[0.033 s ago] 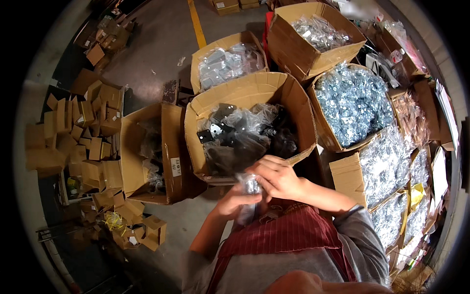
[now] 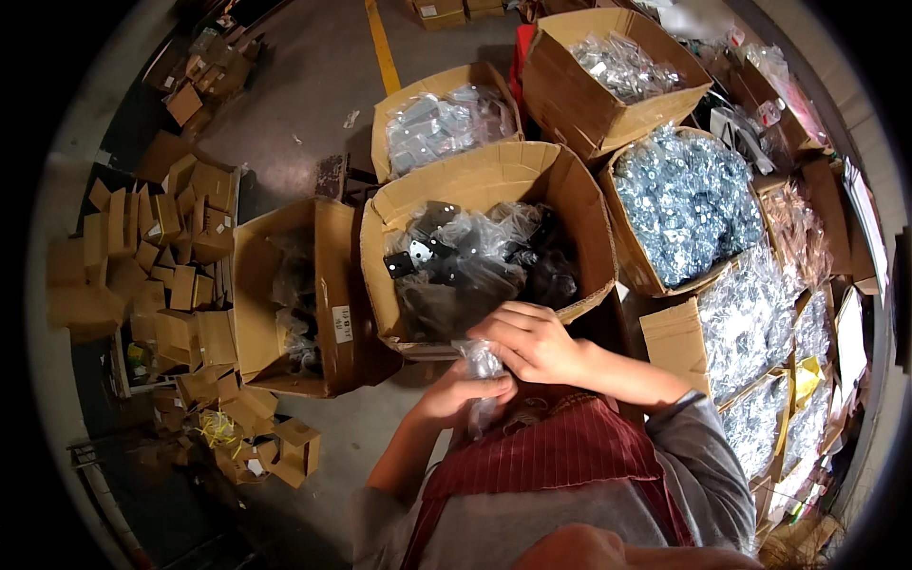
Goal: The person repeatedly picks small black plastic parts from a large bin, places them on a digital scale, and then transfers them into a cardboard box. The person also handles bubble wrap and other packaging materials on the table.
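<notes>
Beyond right hand (image 2: 534, 344), filled carton (image 2: 537, 178)

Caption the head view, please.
Left hand holding a clear plastic bag, right hand at its top, beside a cardboard box of black parts.

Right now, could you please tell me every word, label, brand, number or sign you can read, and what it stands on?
No text can be quoted.
White label on the open cardboard box at left: dark print, too small to read surely.
Pale label on the carton at the top edge: too small to read.
Dark red apron: a pale mark, too blurred to read.
Clear plastic bag in the left hand and right hand: no print discernible.
</notes>
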`<action>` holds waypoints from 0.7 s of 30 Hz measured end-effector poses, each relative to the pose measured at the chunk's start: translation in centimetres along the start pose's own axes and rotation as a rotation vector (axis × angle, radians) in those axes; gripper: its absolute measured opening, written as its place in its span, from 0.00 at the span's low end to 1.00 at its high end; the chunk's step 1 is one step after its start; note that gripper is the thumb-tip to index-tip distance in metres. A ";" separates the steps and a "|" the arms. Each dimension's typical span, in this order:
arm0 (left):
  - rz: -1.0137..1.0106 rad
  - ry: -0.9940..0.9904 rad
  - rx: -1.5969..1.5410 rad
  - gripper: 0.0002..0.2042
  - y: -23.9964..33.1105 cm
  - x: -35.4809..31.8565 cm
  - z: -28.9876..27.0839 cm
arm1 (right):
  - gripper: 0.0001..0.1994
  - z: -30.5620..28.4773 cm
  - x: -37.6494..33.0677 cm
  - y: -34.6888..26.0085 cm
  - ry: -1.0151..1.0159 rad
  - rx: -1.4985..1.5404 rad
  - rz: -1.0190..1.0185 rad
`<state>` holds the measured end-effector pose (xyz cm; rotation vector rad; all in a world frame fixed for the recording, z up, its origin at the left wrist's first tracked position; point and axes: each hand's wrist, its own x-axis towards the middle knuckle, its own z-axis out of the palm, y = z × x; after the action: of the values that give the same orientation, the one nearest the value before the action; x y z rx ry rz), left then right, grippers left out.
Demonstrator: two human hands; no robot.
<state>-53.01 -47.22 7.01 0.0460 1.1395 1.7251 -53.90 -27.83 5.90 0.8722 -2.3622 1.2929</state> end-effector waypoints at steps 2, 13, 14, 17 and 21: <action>-0.024 -0.122 -0.176 0.08 1.1 0.1 -2.5 | 0.11 0.3 3.0 1.7 -0.086 0.092 -0.090; 0.337 0.331 -0.403 0.16 3.7 4.0 -9.9 | 0.17 3.6 -0.4 29.0 -0.883 -0.980 0.074; 0.313 0.330 -0.431 0.17 3.6 4.2 -10.1 | 0.21 3.9 -0.6 28.6 -0.928 -0.988 0.040; 0.379 0.475 -0.339 0.19 3.7 4.5 -10.9 | 0.19 2.9 1.5 25.4 -0.759 -0.839 -0.055; 0.457 0.355 -0.442 0.26 2.7 5.8 -11.8 | 0.18 -0.4 5.6 14.2 -0.359 -0.562 -0.157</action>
<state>-63.78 -50.68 -0.23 -0.3046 1.0182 2.4359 -67.31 -23.72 -0.17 1.1307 -2.6447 0.3868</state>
